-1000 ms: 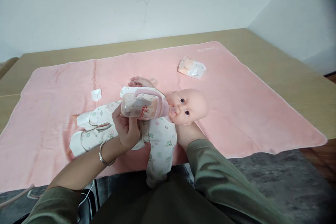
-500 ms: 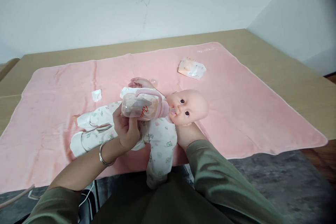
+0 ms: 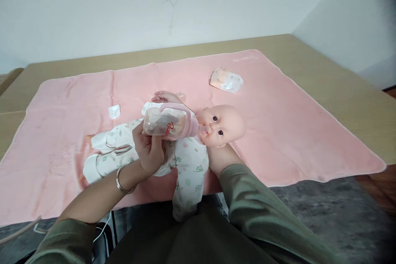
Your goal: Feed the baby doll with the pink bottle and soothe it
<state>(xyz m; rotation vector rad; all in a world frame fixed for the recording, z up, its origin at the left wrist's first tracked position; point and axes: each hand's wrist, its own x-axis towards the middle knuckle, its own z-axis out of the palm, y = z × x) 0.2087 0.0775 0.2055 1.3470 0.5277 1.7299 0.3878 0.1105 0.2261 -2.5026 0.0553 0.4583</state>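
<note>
A baby doll (image 3: 221, 126) in a white printed sleepsuit lies on its back across a pink blanket (image 3: 293, 115), head to the right. My left hand (image 3: 150, 150) grips a pink feeding bottle (image 3: 168, 123) held sideways, its teat at the doll's mouth. My right hand (image 3: 221, 157) is tucked under the doll's head and neck, mostly hidden; only the wrist and back of the hand show. A silver bangle sits on my left wrist.
The blanket covers a light wooden table (image 3: 349, 95) set against a white wall. A small crumpled packet (image 3: 226, 80) lies behind the doll's head. A little white scrap (image 3: 114, 111) lies left of the doll. Grey floor shows below the table's front edge.
The bottle has tilted and shifted very slightly in my left hand. The doll and my right hand have stayed put.
</note>
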